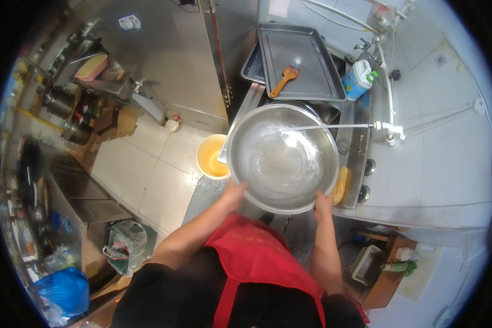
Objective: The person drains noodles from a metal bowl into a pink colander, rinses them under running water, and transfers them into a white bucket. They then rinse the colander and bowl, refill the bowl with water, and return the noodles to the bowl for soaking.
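A large round stainless steel basin (270, 184) is held in front of me over the sink. My left hand (234, 194) grips its near left rim, and my right hand (324, 203) grips the near right rim. A wall tap (389, 129) on the right feeds a pale spout or stream (332, 127) that reaches over the basin; which of the two it is I cannot tell. The inside of the basin looks wet and shiny. Just right of my right hand lies a yellow cloth or sponge (340, 184) on the sink ledge.
Behind the basin, a wooden-handled brush or scraper (285, 82) lies on a dark baking tray (311, 86). A white-and-blue jug (357, 80) stands beside it. On the floor to the left sits a yellow bucket (209, 156). A steel cabinet (168, 53) stands at the back left.
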Action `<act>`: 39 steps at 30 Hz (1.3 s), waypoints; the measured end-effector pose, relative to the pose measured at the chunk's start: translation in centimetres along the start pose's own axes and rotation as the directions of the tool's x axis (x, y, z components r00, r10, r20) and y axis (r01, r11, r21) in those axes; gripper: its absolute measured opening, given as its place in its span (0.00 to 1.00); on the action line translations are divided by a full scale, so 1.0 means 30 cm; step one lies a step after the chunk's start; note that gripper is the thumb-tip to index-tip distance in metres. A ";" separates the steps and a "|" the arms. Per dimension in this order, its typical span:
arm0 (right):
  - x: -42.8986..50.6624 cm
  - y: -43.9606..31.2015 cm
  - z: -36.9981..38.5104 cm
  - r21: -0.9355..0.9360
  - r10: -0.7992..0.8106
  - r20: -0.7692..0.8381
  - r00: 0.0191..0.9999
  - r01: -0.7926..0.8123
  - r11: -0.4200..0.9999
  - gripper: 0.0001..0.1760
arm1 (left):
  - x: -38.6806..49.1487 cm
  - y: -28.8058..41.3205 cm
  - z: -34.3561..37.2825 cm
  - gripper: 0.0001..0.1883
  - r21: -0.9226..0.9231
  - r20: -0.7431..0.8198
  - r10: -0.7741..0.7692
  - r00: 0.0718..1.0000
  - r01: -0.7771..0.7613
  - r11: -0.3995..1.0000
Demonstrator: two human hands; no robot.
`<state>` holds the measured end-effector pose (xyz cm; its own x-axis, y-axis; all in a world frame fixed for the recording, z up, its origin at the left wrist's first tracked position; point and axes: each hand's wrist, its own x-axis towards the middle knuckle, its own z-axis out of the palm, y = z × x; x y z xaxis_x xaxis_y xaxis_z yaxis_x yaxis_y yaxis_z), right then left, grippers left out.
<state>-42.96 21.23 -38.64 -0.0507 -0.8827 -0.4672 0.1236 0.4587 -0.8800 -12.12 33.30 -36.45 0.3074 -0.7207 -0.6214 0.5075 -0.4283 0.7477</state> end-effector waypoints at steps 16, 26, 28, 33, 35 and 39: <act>0.044 0.054 -0.034 -0.026 -0.001 -0.003 1.000 0.001 1.000 0.24 | 0.029 -0.034 -0.018 0.29 -0.026 -0.007 -0.027 1.000 0.027 0.999; 0.031 0.047 -0.016 0.013 -0.054 -0.036 0.998 0.054 0.998 0.22 | -0.010 0.011 0.006 0.35 -0.028 0.003 -0.044 0.999 0.044 0.999; 0.028 0.046 -0.013 0.024 -0.058 -0.030 0.998 0.059 0.998 0.22 | -0.011 0.014 0.008 0.35 -0.022 0.006 -0.034 0.999 0.034 0.999; 0.023 0.037 -0.009 0.005 -0.056 -0.009 0.998 0.056 0.998 0.24 | -0.008 0.005 0.010 0.31 -0.057 -0.003 0.022 1.000 -0.022 0.998; 0.018 0.032 -0.008 -0.008 -0.042 -0.022 0.999 0.042 0.999 0.24 | -0.007 0.002 0.009 0.31 -0.059 -0.016 0.007 1.000 -0.008 0.998; 0.003 0.020 -0.007 0.010 -0.007 -0.022 1.000 0.007 1.000 0.25 | -0.002 0.003 -0.002 0.31 0.050 -0.039 -0.051 0.998 0.053 0.997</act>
<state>-43.11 21.44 -39.22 -0.0736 -0.8832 -0.4632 0.1336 0.4516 -0.8822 -12.05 33.33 -36.35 0.3120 -0.6764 -0.6671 0.4822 -0.4922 0.7247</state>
